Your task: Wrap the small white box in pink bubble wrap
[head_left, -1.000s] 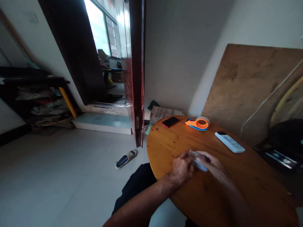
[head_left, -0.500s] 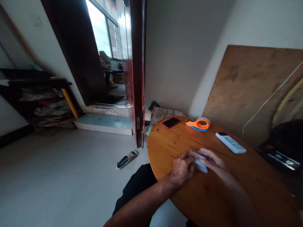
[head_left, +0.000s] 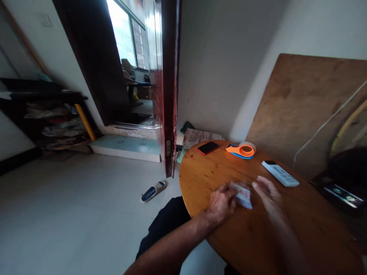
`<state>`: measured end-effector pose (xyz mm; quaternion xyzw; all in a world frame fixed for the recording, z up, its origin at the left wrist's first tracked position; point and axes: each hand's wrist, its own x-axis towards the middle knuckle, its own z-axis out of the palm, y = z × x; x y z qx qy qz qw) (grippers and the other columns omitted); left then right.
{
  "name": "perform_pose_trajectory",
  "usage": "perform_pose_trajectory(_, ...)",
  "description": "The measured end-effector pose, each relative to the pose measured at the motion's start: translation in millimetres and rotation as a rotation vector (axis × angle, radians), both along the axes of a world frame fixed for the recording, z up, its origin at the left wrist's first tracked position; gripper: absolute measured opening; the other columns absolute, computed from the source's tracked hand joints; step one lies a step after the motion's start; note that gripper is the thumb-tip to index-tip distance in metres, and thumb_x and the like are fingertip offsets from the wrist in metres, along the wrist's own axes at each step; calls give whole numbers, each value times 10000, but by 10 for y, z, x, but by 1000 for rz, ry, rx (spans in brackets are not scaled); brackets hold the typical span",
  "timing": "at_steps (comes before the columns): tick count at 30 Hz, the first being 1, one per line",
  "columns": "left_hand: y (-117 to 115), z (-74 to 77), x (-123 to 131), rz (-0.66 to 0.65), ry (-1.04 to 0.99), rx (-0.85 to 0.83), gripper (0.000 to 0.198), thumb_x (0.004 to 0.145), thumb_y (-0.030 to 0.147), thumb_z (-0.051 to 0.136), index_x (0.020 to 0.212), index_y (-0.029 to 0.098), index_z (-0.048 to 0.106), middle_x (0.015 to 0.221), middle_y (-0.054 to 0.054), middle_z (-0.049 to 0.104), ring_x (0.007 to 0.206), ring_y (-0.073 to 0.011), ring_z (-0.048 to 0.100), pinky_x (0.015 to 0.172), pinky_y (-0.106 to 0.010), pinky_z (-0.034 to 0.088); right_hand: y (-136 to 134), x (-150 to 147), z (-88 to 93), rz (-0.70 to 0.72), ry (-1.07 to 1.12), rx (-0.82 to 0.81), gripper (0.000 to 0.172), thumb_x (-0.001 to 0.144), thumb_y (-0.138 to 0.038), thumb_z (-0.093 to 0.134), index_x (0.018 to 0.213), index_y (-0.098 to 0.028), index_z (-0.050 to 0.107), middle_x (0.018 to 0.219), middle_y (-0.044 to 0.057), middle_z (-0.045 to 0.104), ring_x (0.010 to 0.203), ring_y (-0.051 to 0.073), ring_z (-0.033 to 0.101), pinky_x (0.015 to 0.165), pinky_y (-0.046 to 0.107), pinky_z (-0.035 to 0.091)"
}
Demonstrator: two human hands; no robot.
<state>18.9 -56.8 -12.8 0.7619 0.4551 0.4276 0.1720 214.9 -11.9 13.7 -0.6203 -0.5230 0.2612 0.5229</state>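
My left hand [head_left: 222,201] is closed on the left end of a small pale packet [head_left: 243,195] with reddish print, low over the round wooden table. The packet looks thin and partly see-through; its exact kind is hard to tell. Just right of it, my right hand [head_left: 268,191] is apart from the packet, thumb and fingers separated with nothing between them. Some blur lies on the right fingers. An orange tape dispenser [head_left: 231,150] with a roll of tape rests beyond both hands.
On the wooden table [head_left: 197,187] lie a red-edged phone [head_left: 208,148] at the far left and a white remote-like device [head_left: 280,173] on the right. A door [head_left: 168,95] stands ajar behind the table. A slipper [head_left: 153,191] is on the floor.
My right hand has let go of the packet and moved to the right, showing more of its printed face. My left hand keeps its hold in nearly the same place.
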Motion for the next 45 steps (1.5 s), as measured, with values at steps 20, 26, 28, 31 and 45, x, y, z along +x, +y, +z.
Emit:
perform_pose_trajectory(20, -1, 60, 3, -68, -19, -33, 362, 767, 189, 557, 1125, 203, 608, 1115, -74, 680, 1045, -229, 629, 948, -373, 529, 82, 117, -125, 142, -203, -147, 302, 622, -505, 632, 719, -233, 722, 774, 48, 749, 770, 274, 678, 728, 386, 516)
perform_pose_trajectory(26, -34, 105, -2, -43, -65, -103, 444, 756, 221, 569, 1199, 222, 536, 1128, -64, 670, 1058, -239, 624, 939, -392, 533, -8, 19, -61, 76, 18, -91, 403, 669, -528, 664, 856, -173, 711, 631, 18, 674, 522, 162, 574, 503, 279, 445)
perform_pose_trajectory(28, -48, 124, -4, -60, -90, -114, 532, 746, 253, 588, 1267, 221, 481, 1148, -72, 655, 1054, -244, 624, 931, -393, 536, -46, -3, -12, 57, 143, -27, 416, 678, -523, 697, 893, -167, 698, 608, 11, 650, 505, 146, 556, 457, 253, 413)
perform_pose_trajectory(31, -66, 155, -9, -57, -114, -109, 645, 721, 288, 622, 1330, 219, 420, 1196, -86, 618, 1087, -261, 608, 952, -405, 526, -66, 3, 42, 19, 342, 52, 419, 633, -494, 770, 886, -173, 677, 676, 29, 675, 597, 172, 630, 512, 265, 481)
perform_pose_trajectory(45, -28, 63, -8, -211, -52, -22, 424, 730, 187, 617, 1152, 204, 602, 1273, -84, 588, 1213, -241, 537, 1063, -390, 444, 92, 119, -176, -14, -66, -45, 428, 584, -470, 733, 923, -214, 680, 897, 70, 736, 850, 261, 677, 758, 394, 539)
